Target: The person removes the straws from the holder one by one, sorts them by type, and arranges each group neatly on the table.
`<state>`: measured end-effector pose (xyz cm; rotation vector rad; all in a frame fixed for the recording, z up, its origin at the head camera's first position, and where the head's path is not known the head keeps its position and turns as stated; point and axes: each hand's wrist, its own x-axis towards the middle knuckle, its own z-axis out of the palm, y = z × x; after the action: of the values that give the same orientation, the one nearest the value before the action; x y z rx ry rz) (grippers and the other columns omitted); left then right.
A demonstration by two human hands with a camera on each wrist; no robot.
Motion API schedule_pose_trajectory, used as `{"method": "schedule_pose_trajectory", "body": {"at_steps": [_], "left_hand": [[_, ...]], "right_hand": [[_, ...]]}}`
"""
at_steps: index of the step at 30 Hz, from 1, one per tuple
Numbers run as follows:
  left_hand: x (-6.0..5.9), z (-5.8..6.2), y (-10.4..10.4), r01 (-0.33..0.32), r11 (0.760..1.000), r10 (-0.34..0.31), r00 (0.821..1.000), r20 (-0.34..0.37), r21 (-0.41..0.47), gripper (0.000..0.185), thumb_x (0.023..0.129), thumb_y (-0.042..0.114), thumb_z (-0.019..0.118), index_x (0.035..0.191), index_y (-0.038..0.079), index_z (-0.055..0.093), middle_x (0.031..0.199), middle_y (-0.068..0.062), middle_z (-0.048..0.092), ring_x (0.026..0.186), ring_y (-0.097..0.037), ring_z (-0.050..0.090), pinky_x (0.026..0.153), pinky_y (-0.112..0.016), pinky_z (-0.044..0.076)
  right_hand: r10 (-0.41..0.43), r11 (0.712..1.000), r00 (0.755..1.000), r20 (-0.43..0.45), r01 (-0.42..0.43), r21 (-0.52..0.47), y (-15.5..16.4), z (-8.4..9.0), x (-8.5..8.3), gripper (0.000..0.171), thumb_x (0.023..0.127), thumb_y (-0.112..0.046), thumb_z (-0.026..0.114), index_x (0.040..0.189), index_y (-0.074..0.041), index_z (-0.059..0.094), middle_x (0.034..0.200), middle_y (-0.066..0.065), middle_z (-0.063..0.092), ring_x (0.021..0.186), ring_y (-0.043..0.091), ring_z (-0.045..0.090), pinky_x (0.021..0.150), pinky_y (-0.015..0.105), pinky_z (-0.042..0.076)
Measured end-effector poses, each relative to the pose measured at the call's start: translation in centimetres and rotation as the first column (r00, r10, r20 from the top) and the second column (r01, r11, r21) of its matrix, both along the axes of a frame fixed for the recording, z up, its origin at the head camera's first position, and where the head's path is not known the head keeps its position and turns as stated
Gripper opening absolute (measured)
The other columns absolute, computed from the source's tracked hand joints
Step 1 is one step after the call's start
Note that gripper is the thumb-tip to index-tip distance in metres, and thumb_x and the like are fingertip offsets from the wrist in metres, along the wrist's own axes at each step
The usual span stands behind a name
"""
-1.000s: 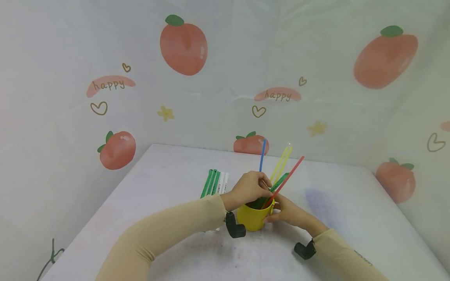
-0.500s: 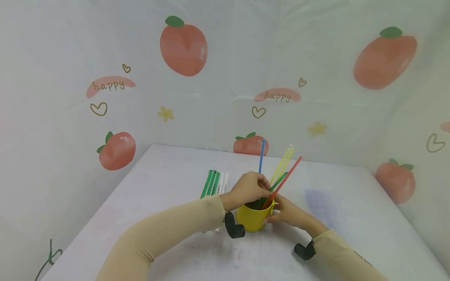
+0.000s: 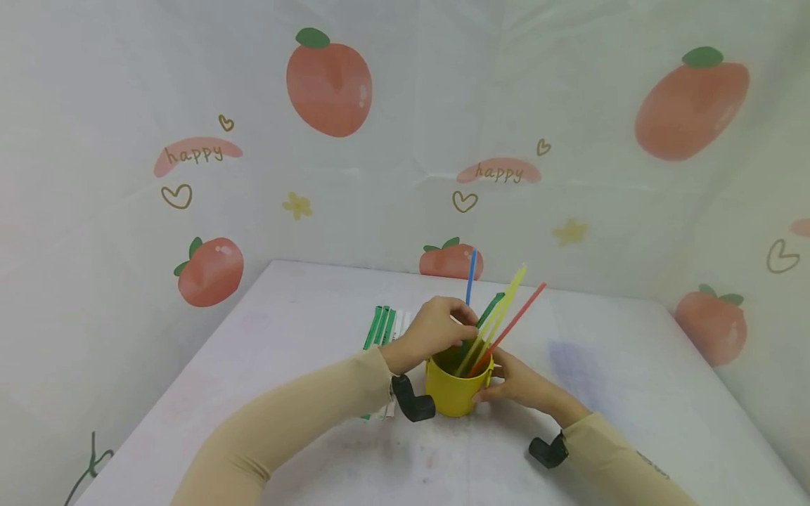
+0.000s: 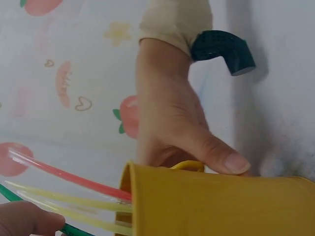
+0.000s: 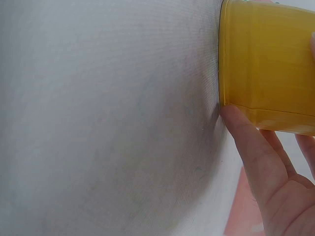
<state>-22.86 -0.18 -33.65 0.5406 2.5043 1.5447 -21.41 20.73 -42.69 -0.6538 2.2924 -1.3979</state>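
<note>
The right hand (image 3: 515, 383) wraps its fingers round the small yellow metal cup (image 3: 457, 391) (near mid-table), steadying it, while the left hand (image 3: 436, 330) above its rim pinches a green stick (image 3: 487, 314) among thin coloured plastic straws (image 3: 506, 309) leaning inside the cup.

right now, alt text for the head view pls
A person's right hand steadies a small yellow metal cup of coloured plastic straws on a white table, while the left hand pinches a green straw above it. Green and white sticks lie behind.
</note>
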Motion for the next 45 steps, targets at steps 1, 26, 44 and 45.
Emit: {"method": "schedule_pose_trajectory", "body": {"at_steps": [1, 26, 44, 45], "left_hand": [[0.0, 0.1, -0.1, 0.000, 1.000, 0.000, 1.000, 0.007, 0.017, 0.008, 0.085, 0.014, 0.073, 0.091, 0.011, 0.069, 0.087, 0.001, 0.067, 0.067, -0.016, 0.066, 0.062, -0.023, 0.058], [-1.8, 4.2, -4.8, -0.112, 0.880, 0.100, 0.994, 0.050, 0.461, 0.017, 0.089, 0.013, 0.071, 0.100, 0.003, 0.063, 0.090, -0.002, 0.063, 0.086, -0.015, 0.065, 0.085, -0.036, 0.058], [-3.5, 5.1, -11.2, -0.197, 0.855, 0.138, 0.978, 0.157, 0.480, 0.019, 0.093, 0.008, 0.064, 0.109, 0.003, 0.056, 0.091, 0.000, 0.059, 0.077, -0.010, 0.063, 0.083, -0.032, 0.058], [-3.7, 4.8, -11.5, -0.199, 0.866, 0.138, 0.977, 0.164, 0.458, 0.021, 0.093, 0.009, 0.064, 0.111, 0.002, 0.055, 0.091, 0.000, 0.059, 0.077, -0.010, 0.063, 0.083, -0.031, 0.058]], "right_hand": [[-0.002, 1.000, 1.000, 0.008, 0.002, -0.001, 0.0, 0.0, 0.0, 0.094, 0.081, -0.023, 0.080, 0.151, -0.002, 0.021, 0.151, 0.021, 0.031, 0.128, 0.049, 0.044, 0.102, 0.057, 0.044], [-0.013, 1.000, 1.000, 0.012, 0.013, 0.002, -0.1, 0.1, 0.0, 0.095, 0.079, -0.023, 0.081, 0.151, -0.004, 0.022, 0.152, 0.020, 0.031, 0.129, 0.048, 0.044, 0.102, 0.056, 0.044], [-0.016, 1.000, 1.000, 0.005, 0.016, 0.013, 0.0, 0.0, 0.0, 0.093, 0.079, -0.022, 0.081, 0.151, -0.004, 0.024, 0.151, 0.019, 0.033, 0.128, 0.048, 0.044, 0.103, 0.055, 0.044], [-0.016, 1.000, 1.000, 0.006, 0.016, 0.014, 0.0, -0.1, 0.0, 0.093, 0.079, -0.022, 0.081, 0.151, -0.005, 0.024, 0.151, 0.019, 0.033, 0.128, 0.047, 0.045, 0.103, 0.055, 0.044]]}}
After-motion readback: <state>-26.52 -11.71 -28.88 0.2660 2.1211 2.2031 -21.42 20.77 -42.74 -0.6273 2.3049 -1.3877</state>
